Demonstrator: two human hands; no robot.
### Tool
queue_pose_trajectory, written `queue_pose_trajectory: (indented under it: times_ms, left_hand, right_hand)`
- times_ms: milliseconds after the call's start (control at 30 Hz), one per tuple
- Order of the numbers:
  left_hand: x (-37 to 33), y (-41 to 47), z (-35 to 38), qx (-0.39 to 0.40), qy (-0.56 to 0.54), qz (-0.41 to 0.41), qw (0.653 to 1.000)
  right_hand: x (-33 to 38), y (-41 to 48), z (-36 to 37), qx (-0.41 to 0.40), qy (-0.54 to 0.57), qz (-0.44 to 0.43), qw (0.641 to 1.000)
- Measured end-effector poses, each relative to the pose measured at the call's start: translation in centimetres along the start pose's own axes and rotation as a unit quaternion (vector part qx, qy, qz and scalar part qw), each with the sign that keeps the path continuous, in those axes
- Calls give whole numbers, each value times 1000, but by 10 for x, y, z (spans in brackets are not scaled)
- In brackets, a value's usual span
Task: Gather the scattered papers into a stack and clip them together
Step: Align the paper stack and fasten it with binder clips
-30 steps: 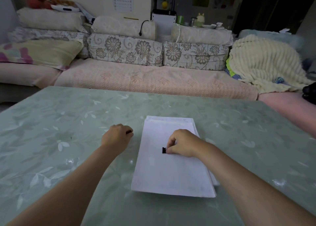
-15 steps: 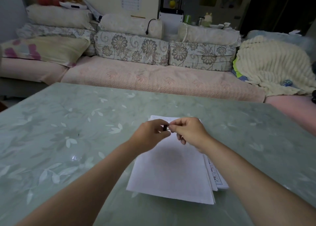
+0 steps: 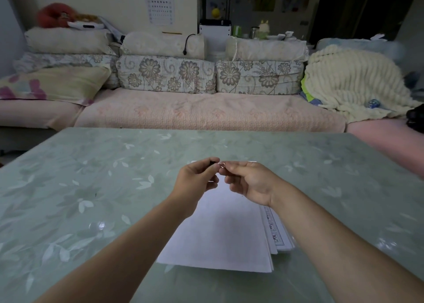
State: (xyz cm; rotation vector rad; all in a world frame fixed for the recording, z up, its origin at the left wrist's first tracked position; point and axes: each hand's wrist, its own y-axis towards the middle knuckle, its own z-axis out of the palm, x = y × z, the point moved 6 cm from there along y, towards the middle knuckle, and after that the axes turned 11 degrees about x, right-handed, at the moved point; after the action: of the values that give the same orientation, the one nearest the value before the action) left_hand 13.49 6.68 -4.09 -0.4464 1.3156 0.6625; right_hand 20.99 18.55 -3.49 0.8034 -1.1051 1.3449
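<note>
left hand pinches the black clip, right hand pinches its wire loop, both hovering above the far short edge of the stack, which runs lengthwise away beneath them.

Count it: two hands, left hand and right hand, one small clip pinched between them, one paper stack just below, one cream blanket far beyond them.

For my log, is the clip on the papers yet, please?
Not yet: left hand and right hand pinch the clip above the papers.
</note>
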Motion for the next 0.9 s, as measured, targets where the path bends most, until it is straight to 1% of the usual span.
queue_pose_trajectory:
  times_ms: [200, 300, 433, 533, 667, 767, 867, 900]
  left_hand:
    - [4, 2, 0, -4, 15, 7, 1000]
    - [5, 4, -2, -15, 6, 12, 1000]
    - [6, 3, -3, -20, 5, 13, 1000]
    - [5, 2, -8, -32, 31, 19, 999]
    - [5, 1, -11, -10, 66, 21, 998]
    - [4, 1, -11, 5, 140, 23, 990]
    - [-1, 0, -6, 30, 278, 42, 959]
    - [-3, -1, -5, 39, 308, 50, 949]
  right_hand:
    - [-1, -1, -2, -11, -23, -22, 999]
    - [-1, 0, 0, -12, -22, -27, 999]
    - [-1, 0, 1, -26, -49, -35, 998]
    - [0, -1, 0, -41, -115, -41, 992]
    - [2, -5, 3, -50, -200, -45, 977]
    - [-1, -5, 2, -76, -234, -30, 969]
    - [-9, -3, -1, -100, -228, -6, 969]
    - [-11, -2, -1, -104, -220, 1, 970]
